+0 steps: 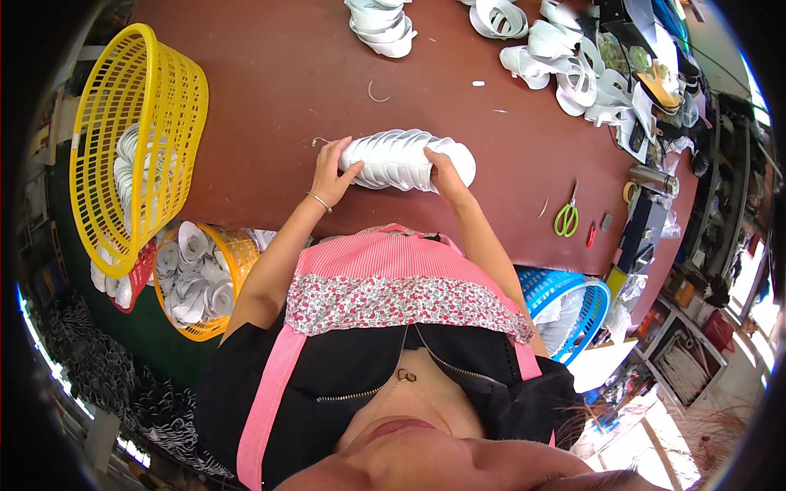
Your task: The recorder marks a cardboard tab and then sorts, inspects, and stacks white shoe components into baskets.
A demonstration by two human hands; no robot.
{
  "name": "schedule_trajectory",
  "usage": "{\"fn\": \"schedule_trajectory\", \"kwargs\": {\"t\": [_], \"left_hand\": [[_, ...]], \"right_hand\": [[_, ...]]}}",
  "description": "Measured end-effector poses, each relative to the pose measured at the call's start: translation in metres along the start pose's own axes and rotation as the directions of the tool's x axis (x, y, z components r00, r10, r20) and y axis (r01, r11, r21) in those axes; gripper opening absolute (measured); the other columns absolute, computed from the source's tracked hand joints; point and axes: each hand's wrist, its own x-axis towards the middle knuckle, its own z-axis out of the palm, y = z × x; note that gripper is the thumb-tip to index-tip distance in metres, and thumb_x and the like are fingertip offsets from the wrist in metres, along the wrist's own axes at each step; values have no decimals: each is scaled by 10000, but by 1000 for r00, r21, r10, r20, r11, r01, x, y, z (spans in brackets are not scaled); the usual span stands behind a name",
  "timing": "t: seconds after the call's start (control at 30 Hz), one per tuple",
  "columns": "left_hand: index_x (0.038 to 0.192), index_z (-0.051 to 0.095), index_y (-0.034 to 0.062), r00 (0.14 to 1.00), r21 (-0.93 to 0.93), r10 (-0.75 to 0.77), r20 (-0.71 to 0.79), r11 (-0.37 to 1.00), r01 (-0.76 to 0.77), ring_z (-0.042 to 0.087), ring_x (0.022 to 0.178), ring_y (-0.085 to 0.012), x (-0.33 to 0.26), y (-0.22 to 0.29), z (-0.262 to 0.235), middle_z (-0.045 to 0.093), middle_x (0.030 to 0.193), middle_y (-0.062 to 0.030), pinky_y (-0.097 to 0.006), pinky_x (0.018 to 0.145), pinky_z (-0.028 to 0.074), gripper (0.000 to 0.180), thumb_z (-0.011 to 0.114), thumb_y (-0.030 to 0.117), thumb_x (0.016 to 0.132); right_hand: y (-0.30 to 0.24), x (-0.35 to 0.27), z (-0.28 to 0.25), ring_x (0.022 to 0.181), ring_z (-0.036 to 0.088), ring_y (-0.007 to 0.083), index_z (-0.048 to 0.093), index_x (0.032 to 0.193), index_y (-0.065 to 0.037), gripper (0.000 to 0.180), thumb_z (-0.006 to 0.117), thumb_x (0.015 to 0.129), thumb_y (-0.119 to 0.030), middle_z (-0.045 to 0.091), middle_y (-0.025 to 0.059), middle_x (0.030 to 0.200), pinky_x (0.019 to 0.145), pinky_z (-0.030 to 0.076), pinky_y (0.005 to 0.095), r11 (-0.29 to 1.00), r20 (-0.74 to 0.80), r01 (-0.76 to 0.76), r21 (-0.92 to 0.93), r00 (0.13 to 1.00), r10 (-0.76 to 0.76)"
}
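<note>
You have a row of nested white pieces [393,161] lying on its side on the near part of the brown worktop [278,90], right in front of you. Your left hand [334,170] grasps its left end, the thumb lying along the near side; your right hand [447,177] is on its right part, fingers against the upper surface. Neither of your hands is free, though how hard they press cannot be told.

The step in hand looks like gathering the curved pieces and evening them into one row. The next move seems to call for steady, equal pressure inward from both ends, so that the overlapping edges stay in line and no piece slips out.

A shorter white stack [383,33] stands apart at the far edge, and loose white pieces [577,86] are strewn at the far right. On your left, the tall yellow basket [188,98] holds more white pieces. The green-handled scissors [566,219] lie to your right, well apart from your hands.
</note>
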Motion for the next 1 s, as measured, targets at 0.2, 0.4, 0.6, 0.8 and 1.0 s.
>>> {"fn": "schedule_trajectory", "kwargs": {"t": [0.2,0.4,0.6,0.8,1.0], "left_hand": [[1458,443,237,996,204,46,81,977,-62,413,1293,-370,4,16,-1,382,1447,-181,-477,1097,315,545,586,214,933],[1453,449,288,952,256,211,221,930,-265,387,1328,-380,19,35,-12,360,1484,-163,-502,1108,297,581,534,79,917],[1379,519,241,922,250,216,322,920,-303,421,1311,-382,33,34,-16,387,1464,-159,-504,1088,335,578,536,21,846],[1418,447,157,960,93,134,247,983,-161,449,1297,-361,38,22,-26,426,1429,-167,-468,1086,352,684,641,149,762],[1444,417,147,973,5,92,213,995,-95,438,1306,-364,30,11,-15,436,1422,-169,-467,1092,342,740,638,173,738]], "right_hand": [[-2,-3,-1,818,555,141,659,996,48,540,520,982,-473,621,69,874,736,453,321,923,-191,-52,-381,981,-24],[1,-14,6,662,458,101,639,780,1,566,500,989,-506,510,5,691,597,377,280,880,-177,91,-466,965,-193],[12,-10,2,585,433,93,608,733,-12,560,502,993,-496,489,-7,636,533,358,262,840,-201,152,-521,935,-294],[13,-10,2,654,494,165,634,809,79,598,506,988,-476,535,110,644,647,444,355,842,-234,92,-531,939,-251],[14,-13,5,671,504,163,645,816,70,608,501,988,-495,558,99,664,659,450,351,850,-268,71,-522,932,-242]]}}
